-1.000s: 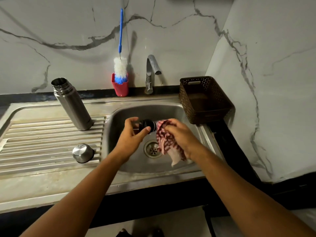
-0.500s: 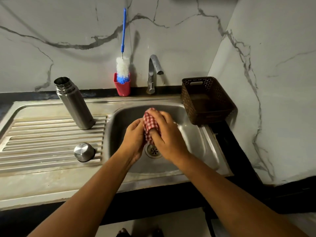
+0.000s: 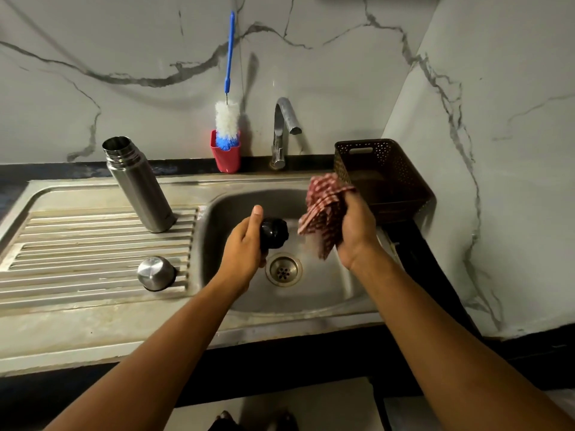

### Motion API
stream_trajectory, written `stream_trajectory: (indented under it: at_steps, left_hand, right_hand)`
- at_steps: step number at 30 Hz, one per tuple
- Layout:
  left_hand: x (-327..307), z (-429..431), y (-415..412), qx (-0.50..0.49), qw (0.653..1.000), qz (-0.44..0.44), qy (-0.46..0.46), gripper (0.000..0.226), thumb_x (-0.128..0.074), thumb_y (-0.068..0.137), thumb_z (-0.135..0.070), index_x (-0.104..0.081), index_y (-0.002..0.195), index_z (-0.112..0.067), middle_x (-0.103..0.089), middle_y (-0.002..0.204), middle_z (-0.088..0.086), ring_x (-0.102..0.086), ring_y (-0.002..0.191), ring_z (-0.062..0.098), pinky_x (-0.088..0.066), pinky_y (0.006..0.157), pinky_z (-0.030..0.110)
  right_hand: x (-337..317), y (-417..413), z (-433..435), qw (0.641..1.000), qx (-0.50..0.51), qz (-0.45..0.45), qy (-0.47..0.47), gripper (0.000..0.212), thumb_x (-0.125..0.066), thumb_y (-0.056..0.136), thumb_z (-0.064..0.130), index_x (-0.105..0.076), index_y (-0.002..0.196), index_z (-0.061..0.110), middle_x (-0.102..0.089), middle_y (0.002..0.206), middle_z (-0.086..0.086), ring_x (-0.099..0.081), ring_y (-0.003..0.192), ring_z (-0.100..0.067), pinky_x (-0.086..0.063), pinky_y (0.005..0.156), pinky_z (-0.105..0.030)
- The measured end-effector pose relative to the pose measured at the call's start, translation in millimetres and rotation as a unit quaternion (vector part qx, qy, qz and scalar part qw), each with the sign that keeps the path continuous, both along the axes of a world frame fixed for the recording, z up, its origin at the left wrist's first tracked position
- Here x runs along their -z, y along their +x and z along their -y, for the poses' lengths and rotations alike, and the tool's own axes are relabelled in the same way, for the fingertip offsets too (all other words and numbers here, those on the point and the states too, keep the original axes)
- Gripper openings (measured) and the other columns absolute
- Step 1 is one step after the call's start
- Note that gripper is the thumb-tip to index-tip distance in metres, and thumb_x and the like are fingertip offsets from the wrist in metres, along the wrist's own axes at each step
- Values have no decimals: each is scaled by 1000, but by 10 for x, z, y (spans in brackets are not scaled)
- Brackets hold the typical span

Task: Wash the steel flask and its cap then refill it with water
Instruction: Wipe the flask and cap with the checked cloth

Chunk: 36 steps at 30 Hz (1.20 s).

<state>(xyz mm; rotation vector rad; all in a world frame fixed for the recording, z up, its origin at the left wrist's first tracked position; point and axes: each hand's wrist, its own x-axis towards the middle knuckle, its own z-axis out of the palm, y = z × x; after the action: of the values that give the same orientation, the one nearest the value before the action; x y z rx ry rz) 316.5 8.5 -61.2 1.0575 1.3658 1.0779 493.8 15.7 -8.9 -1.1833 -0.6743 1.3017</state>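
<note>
My left hand [image 3: 244,244] grips a black inner stopper cap [image 3: 273,234] over the sink basin [image 3: 323,293], just above the drain. To its right, my right hand [image 3: 356,231] holds a bunched red-and-white checked cloth [image 3: 323,209], apart from the cap. The steel flask [image 3: 138,185] stands open and upright on the ribbed drainboard [image 3: 77,244] at the left. A steel outer cap [image 3: 155,273] rests upside down on the drainboard nearer to me.
The tap [image 3: 284,132] rises behind the basin, with no water running. A blue-handled bottle brush [image 3: 228,119] stands in a red cup [image 3: 226,158] by the wall. A brown perforated basket [image 3: 382,178] sits right of the basin against the marble side wall.
Half a second ago the cloth was wrapped over the stopper cap between both hands. My right hand has since pulled the cloth away up and to the right, leaving the cap bare in my left hand.
</note>
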Motion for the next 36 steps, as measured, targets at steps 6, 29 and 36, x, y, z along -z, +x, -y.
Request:
stream_trajectory:
  at_steps: [6, 29, 36]
  left_hand:
    - [-15, -7, 175, 8, 995, 47, -93, 42, -43, 110, -45, -69, 98, -15, -71, 84, 7, -67, 65, 13, -51, 57, 28]
    - [-236, 74, 174, 62, 986, 39, -153, 49, -32, 111, -44, -64, 85, -16, -63, 63, 4, -56, 47, 10, -42, 41, 19]
    - [-58, 21, 104, 131, 924, -297, 202, 38, -27, 106, -53, -48, 108, -21, -67, 79, -2, -67, 73, 20, -55, 72, 50]
  right_hand:
    - [383, -296, 274, 862, -252, 365, 247, 46, -38, 102, 38, -45, 142, 59, -33, 162, 7, -34, 148, -11, -33, 120, -36]
    - [566, -283, 290, 795, -147, 508, 296, 52, -45, 92, 26, -54, 143, 22, -50, 139, -4, -58, 120, -21, -52, 97, -38]
    - [189, -286, 40, 967, -156, 176, -97, 25, -52, 100, 37, -68, 113, 21, -76, 98, -6, -73, 97, -23, -58, 96, -49]
